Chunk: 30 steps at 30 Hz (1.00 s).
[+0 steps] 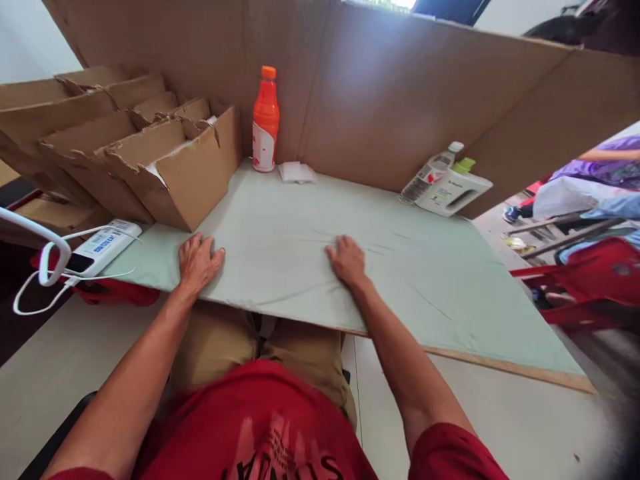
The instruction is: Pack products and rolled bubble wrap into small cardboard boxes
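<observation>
My left hand (199,263) rests on the pale green tabletop (280,227) near its front edge, just in front of the cardboard boxes. Its thumb stands apart from the loosely bent fingers, and it holds nothing. Farther right, my right hand (347,260) lies palm down on the same surface, with the thumb out to the side and the fingers slightly bent. No object shows in it or touching it. Faint dark scratches mark the tabletop around this hand.
Open cardboard boxes (200,180) stand at the left, beside a white power bank (107,247) with a cable. Along the cardboard wall (350,100) are an orange bottle (266,120), a folded white tissue (297,173), a clear bottle (430,175) and a white jug (453,193).
</observation>
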Tool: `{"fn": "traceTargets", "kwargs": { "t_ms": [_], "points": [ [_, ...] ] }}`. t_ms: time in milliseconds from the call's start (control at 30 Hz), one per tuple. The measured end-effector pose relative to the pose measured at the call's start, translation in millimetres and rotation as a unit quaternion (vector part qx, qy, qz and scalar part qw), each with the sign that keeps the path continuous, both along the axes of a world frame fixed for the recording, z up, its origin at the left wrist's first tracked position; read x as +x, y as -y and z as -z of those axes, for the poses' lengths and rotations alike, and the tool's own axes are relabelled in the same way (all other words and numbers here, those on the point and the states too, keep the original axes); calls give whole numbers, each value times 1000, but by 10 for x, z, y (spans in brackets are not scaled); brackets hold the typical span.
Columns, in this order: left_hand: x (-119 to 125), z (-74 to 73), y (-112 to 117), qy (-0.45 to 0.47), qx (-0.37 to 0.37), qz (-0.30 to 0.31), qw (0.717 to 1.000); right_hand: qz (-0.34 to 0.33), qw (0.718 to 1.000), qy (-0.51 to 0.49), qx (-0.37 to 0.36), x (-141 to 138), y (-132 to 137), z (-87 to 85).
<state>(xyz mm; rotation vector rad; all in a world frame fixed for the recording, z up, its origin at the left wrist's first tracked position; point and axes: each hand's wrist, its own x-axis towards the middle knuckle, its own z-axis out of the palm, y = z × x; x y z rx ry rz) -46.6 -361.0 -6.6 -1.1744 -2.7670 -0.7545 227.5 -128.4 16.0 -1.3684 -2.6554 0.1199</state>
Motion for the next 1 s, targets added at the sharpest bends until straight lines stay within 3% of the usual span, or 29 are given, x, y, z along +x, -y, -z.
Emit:
{"fn": "traceTargets", "kwargs": {
  "t_ms": [100,233,367,567,1000],
  "points": [
    [7,-32,9,-12,-27,6,1000,110,994,21,8,758,-185,-19],
    [7,-63,22,-26,-47,11,999,236,970,49,18,1711,-39,-22],
    [-3,-70,35,-39,-68,19,997,302,951,63,23,2287,191,24],
    [18,-77,74,-71,-90,42,992,318,945,54,53,2477,383,127],
    [26,-5,204,-109,-121,76,984,308,944,57,99,2640,421,253]
  ]
}}
